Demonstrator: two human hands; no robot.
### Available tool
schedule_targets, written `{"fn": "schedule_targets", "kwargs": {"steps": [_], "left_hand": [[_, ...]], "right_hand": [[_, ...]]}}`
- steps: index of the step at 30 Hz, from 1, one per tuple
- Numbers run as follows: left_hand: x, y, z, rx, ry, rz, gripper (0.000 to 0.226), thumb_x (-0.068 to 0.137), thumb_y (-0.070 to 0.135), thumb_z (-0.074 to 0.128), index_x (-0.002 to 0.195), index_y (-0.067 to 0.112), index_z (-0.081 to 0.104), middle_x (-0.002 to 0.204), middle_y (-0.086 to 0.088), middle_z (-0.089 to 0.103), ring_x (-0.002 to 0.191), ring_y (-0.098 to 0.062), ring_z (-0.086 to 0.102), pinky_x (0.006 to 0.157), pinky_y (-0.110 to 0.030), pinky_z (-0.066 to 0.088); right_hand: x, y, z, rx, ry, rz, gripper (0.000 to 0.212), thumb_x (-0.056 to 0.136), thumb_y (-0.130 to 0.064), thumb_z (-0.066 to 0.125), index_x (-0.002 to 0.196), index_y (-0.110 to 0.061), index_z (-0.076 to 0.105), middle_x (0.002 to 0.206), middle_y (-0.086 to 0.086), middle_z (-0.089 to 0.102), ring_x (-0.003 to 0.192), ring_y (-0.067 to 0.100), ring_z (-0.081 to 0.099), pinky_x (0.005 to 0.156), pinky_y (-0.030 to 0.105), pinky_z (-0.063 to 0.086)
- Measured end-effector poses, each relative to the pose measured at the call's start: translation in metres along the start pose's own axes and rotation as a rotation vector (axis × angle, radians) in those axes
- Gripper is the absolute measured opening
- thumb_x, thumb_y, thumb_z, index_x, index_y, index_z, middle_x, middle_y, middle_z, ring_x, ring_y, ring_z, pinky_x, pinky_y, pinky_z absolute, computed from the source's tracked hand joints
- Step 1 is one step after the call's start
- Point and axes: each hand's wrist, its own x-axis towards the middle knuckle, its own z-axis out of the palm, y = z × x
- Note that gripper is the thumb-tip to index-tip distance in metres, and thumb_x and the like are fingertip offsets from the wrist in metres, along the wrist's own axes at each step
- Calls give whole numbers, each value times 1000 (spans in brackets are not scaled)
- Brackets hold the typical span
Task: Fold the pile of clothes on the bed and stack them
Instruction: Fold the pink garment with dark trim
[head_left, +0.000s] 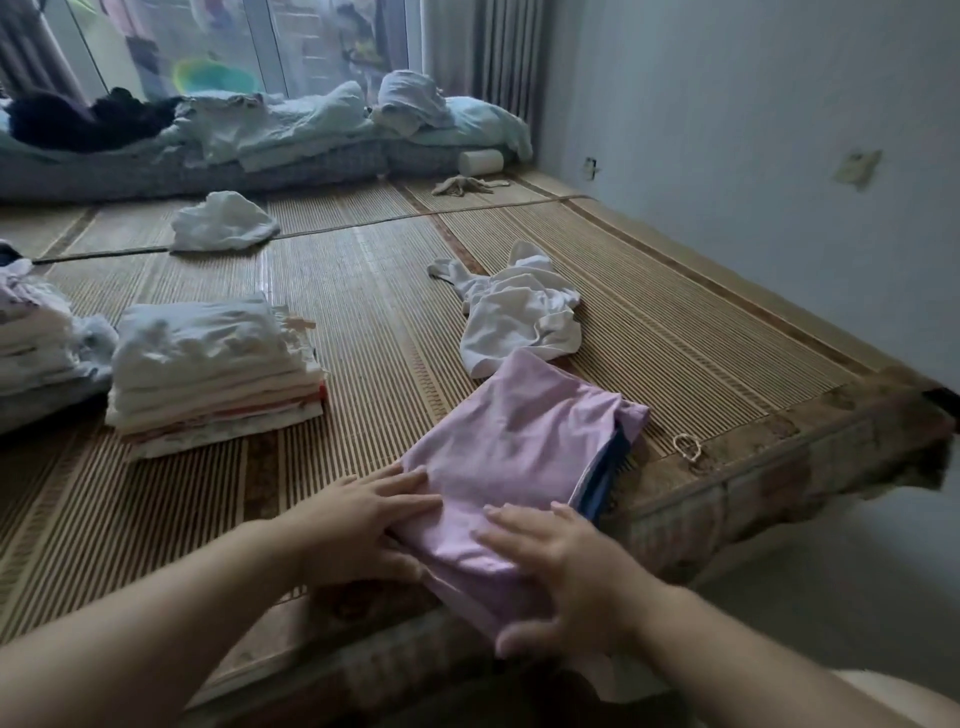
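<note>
Bed: the bed (363, 322) is covered by a woven straw mat and fills most of the frame.
Folded stacks: one stack of pale folded clothes (208, 374) is set at centre left; a second stack (36, 343) is cut off by the left edge.
Loose clothes: a crumpled white garment (519, 317) lies at the centre, touching the far end of the pink garment; a white cloth (223, 221) lies apart at the upper left.
Far side: rumpled bedding (260, 135) is heaped along the window, with a dark garment (78, 122) on its left end and a white roll (480, 162) at its right.
Small item: a looped band (687, 448) lies near the right edge of the bed.
Pink garment: the folded pink garment (519, 452) lies at the near edge, lower centre, over a blue layer (602, 483).
Left hand: the left hand (358, 525) is laid flat, fingers straight, on the garment's left edge.
Right hand: the right hand (561, 566) is spread and pressed on the near end; nothing is gripped.
</note>
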Motion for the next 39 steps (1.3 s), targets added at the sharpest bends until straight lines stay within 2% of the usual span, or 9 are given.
{"fn": "schedule_targets", "kwargs": {"steps": [3, 8, 12, 18, 21, 25, 31, 34, 39], "left_hand": [[-6, -12, 11, 4, 1, 19, 101, 62, 85, 46, 146, 48, 5, 150, 25, -12, 144, -4, -11, 120, -38, 7], [-11, -6, 19, -53, 60, 2, 107, 56, 83, 52, 149, 45, 14, 151, 27, -4, 142, 3, -4, 116, -27, 12], [-15, -7, 17, -48, 80, -6, 77, 77, 63, 58, 145, 46, 26, 156, 21, 16, 143, -2, 20, 114, -27, 29], [-18, -5, 11, -21, 73, -24, 63, 83, 28, 52, 140, 50, 35, 152, 22, 26, 139, 0, 30, 113, -26, 31], [-21, -4, 14, -29, 113, -26, 58, 85, 29, 56, 137, 50, 40, 149, 24, 32, 136, 2, 34, 111, -26, 34], [-19, -1, 12, -13, 190, -11, 38, 93, 31, 57, 129, 45, 53, 144, 21, 42, 132, 3, 39, 110, -22, 34], [-24, 26, -5, 167, 314, -27, 26, 98, 36, 42, 108, 36, 65, 106, 17, 68, 98, -3, 63, 90, -26, 47], [-29, 54, -15, 212, 414, 60, 7, 88, 30, 61, 84, 31, 67, 82, 18, 67, 78, -1, 66, 76, -31, 53], [-27, 75, -15, 156, 587, 114, 6, 82, 25, 70, 76, 24, 67, 68, 12, 65, 59, -8, 63, 58, -32, 55]], "right_hand": [[2, -19, 26, -283, -150, 54, 83, 84, -58, 55, 146, -51, 2, 162, 3, 3, 147, 33, -3, 111, 64, 1], [-1, -23, 28, -532, 1, 1, 63, 84, -41, 64, 141, -46, 37, 143, 10, 49, 125, 42, 50, 90, 60, 48], [-6, -16, 35, -514, 111, -30, 51, 81, -44, 64, 130, -46, 53, 131, 5, 61, 114, 36, 61, 81, 55, 54], [-14, -3, 32, -56, 358, -80, 19, 85, -31, 64, 100, -26, 75, 118, 1, 69, 118, 31, 59, 90, 62, 47], [-17, 5, 30, 34, 196, -50, 42, 82, -53, 59, 115, -29, 67, 136, -2, 57, 137, 23, 36, 111, 56, 26], [-17, 6, 37, -22, 103, -63, 69, 70, -63, 66, 133, -39, 49, 153, -8, 34, 145, 15, 7, 112, 42, -5], [-20, -20, 30, 79, 355, 88, 75, 69, -79, 54, 126, -30, 60, 131, -8, 60, 133, 19, 45, 107, 65, 23], [-6, -54, 22, 43, 472, 231, 78, 74, -80, 45, 122, -21, 62, 114, -4, 69, 113, 20, 61, 97, 63, 38], [21, -69, 11, -38, 297, 342, 43, 95, -37, 40, 135, -22, 43, 113, 2, 67, 108, 25, 61, 112, 56, 21]]}}
